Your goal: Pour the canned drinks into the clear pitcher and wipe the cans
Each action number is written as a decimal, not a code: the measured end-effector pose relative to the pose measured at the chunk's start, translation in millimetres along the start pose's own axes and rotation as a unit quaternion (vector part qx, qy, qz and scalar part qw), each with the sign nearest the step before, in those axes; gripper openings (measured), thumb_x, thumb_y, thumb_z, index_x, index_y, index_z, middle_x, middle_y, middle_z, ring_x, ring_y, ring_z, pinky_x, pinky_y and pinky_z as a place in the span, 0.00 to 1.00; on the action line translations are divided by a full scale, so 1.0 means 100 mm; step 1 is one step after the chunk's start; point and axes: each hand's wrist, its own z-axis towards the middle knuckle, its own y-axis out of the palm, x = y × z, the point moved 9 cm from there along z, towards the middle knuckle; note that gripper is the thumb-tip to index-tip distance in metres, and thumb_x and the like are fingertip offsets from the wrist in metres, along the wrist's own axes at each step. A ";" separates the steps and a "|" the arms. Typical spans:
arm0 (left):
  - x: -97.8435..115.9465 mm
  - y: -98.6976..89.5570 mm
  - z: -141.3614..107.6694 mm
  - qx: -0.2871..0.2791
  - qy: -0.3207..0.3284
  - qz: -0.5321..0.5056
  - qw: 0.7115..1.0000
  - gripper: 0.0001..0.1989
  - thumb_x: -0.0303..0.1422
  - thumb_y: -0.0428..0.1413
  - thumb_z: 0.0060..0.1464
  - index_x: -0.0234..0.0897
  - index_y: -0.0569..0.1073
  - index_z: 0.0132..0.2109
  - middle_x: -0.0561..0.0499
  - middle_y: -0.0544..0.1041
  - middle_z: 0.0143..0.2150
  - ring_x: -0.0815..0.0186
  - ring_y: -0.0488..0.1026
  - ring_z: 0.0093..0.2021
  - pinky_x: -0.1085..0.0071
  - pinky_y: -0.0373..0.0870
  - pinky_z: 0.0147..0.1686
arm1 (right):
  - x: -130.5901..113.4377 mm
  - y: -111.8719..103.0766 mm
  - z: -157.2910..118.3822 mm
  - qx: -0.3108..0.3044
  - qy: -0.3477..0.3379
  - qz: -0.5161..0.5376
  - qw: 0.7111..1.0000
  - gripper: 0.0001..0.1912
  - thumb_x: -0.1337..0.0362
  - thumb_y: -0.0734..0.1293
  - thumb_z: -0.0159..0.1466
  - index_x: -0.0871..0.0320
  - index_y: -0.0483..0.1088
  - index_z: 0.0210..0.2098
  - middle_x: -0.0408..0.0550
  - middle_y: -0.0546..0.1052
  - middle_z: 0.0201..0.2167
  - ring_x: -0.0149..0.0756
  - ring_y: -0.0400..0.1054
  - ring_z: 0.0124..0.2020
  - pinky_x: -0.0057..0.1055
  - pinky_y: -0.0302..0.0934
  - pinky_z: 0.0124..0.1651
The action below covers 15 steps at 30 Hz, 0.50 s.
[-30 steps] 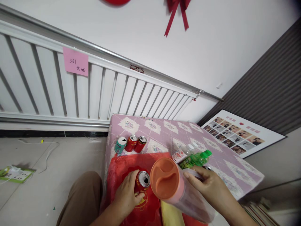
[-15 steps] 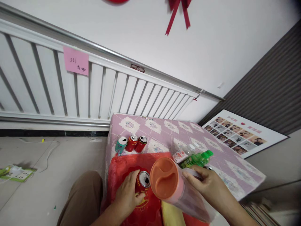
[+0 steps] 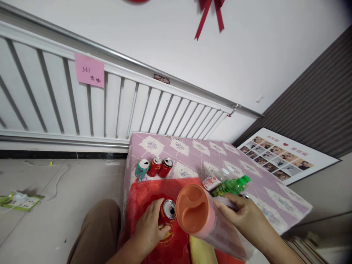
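Note:
My left hand [image 3: 150, 225] is wrapped round a red drink can [image 3: 166, 213] with an opened top, standing over the red cloth [image 3: 140, 190]. In my right hand [image 3: 242, 214] is the handle of a clear pitcher [image 3: 220, 234] with an orange lid [image 3: 193, 209]. The pitcher is tilted, its lid end turned toward the can and close to its rim. No stream of liquid shows between them. Below the pitcher lies a yellow object [image 3: 202, 251], partly hidden by it.
A teal can [image 3: 142, 169] and two red cans [image 3: 155, 167] stand at the left of the patterned tablecloth [image 3: 200, 146]. Green-capped bottles [image 3: 232, 186] and clear bottles lie to the right. A radiator [image 3: 110, 106] runs behind; a power strip [image 3: 20, 201] lies on the floor.
The view has shifted very slightly. Both hands, the can and the tilted pitcher keep nearly the same places.

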 end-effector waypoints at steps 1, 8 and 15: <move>0.00 0.00 0.00 -0.002 -0.001 -0.001 1.000 0.39 0.27 0.60 0.41 0.34 0.60 0.62 0.40 0.66 0.63 0.53 0.62 0.63 0.55 0.60 0.62 | -0.01 0.00 0.00 -0.002 0.001 0.002 1.000 0.15 0.54 0.63 0.56 0.56 0.69 0.20 0.39 0.66 0.14 0.30 0.60 0.19 0.25 0.53 0.20; 0.01 -0.01 -0.01 0.000 -0.004 -0.011 1.000 0.39 0.27 0.60 0.41 0.35 0.60 0.62 0.41 0.65 0.63 0.54 0.62 0.63 0.55 0.60 0.62 | -0.05 -0.02 -0.01 -0.002 -0.001 0.019 1.000 0.14 0.54 0.64 0.56 0.56 0.69 0.20 0.39 0.68 0.15 0.30 0.61 0.19 0.25 0.53 0.20; 0.01 -0.01 -0.02 0.006 0.001 -0.014 1.000 0.39 0.27 0.60 0.41 0.36 0.60 0.62 0.40 0.66 0.63 0.53 0.63 0.63 0.55 0.60 0.62 | -0.02 -0.01 0.00 -0.007 0.000 0.000 1.000 0.14 0.54 0.65 0.56 0.56 0.70 0.20 0.39 0.68 0.15 0.30 0.61 0.19 0.24 0.53 0.20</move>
